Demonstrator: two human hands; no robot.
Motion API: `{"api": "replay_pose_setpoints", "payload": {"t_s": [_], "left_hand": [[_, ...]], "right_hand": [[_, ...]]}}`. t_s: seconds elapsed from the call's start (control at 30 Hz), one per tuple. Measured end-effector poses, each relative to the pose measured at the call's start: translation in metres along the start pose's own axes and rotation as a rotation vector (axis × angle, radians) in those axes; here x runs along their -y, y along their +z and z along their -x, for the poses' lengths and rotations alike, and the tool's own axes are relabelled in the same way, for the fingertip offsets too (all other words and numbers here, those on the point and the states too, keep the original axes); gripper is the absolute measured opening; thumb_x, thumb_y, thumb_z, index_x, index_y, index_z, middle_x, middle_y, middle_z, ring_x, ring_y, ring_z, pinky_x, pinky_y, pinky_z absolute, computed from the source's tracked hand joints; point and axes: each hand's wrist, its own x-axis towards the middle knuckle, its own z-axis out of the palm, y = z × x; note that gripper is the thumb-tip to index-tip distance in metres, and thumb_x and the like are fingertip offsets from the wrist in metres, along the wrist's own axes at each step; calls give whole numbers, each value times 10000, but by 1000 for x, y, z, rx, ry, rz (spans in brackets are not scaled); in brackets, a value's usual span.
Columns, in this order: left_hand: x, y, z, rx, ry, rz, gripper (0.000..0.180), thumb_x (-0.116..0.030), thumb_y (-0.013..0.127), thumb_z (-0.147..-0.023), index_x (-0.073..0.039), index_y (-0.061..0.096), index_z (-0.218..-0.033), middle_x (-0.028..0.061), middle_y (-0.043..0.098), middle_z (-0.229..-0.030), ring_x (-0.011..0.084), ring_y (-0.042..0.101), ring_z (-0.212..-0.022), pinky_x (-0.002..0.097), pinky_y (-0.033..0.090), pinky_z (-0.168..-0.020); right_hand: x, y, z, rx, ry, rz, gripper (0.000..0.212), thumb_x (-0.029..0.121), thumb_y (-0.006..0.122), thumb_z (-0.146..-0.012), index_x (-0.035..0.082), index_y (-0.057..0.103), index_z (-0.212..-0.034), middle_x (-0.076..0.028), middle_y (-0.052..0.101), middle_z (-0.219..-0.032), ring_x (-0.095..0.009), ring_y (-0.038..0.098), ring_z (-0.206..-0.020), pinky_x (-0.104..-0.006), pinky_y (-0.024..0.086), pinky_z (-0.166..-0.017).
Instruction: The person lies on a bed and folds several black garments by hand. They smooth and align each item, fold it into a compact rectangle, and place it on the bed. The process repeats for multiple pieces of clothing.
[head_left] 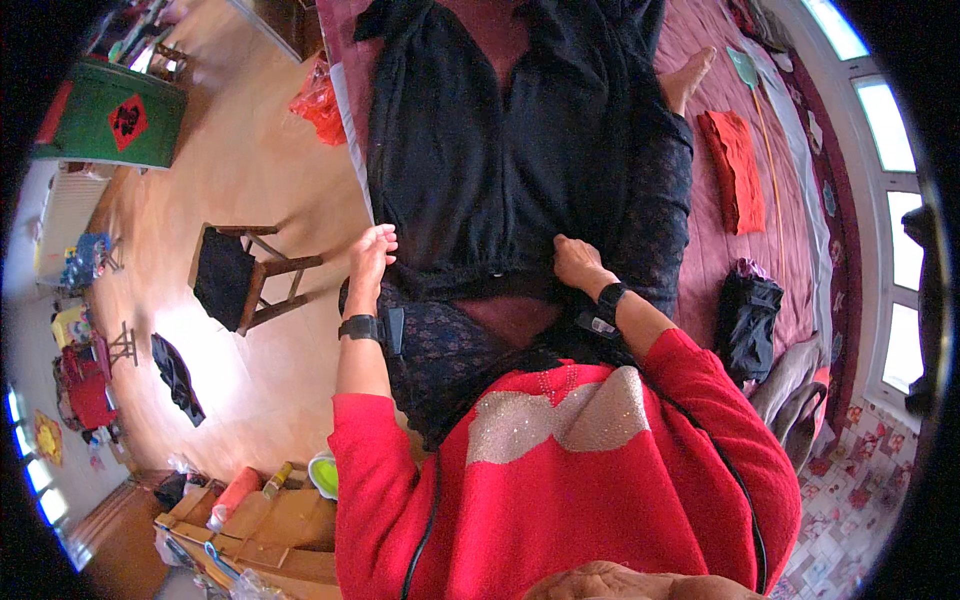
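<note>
A pair of black trousers (500, 170) lies spread over the bed in front of me. Its legs point away, and its gathered waistband is nearest to my lap. At the left edge, near the waist, my left hand (371, 255) has its fingers curled together against the cloth. My right hand (582, 264) is closed on the fabric by the right part of the waistband. The cloth between the hands lies mostly flat, with a fold down the middle. Part of the far ends runs out of view at the top.
My legs in dark patterned trousers (445, 345) are beneath and beside the garment. To the right on the bed (690, 270) lie a folded orange-red cloth (735, 170), a dark bundle (750, 320) and a green swatter (743, 68). A stool (235, 278) stands on the floor at left, near a red plastic bag (320, 103).
</note>
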Motion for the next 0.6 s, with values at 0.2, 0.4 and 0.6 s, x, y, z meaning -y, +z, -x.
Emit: {"api": "replay_pose_setpoints", "payload": {"t_s": [0.2, 0.4, 0.6], "left_hand": [[-15, 1, -14, 121, 1, -106, 263, -126, 494, -935, -51, 688, -1096, 24, 662, -834, 85, 585, -658, 233, 469, -580], [-22, 3, -20, 271, -141, -229, 200, -146, 537, -912, -56, 690, -1005, 9, 656, -812, 89, 583, -674, 231, 456, -597], [-10, 5, -12, 207, -46, -114, 264, -198, 624, -890, -41, 653, -1100, 31, 663, -1044, 151, 604, -956, 327, 490, -813]], "right_hand": [[-2, -2, -1, 11, -9, 6, 189, 99, 535, -846, 8, 588, -1002, -272, 681, -973, -449, 655, -950, -515, 529, -815], [0, -5, -2, 17, 14, -40, 195, 115, 564, -843, 8, 627, -993, -259, 686, -995, -440, 656, -972, -505, 530, -845], [8, -18, 4, -28, -63, -90, 194, 162, 581, -866, 34, 619, -1007, -216, 686, -993, -420, 653, -961, -493, 530, -835]]}}
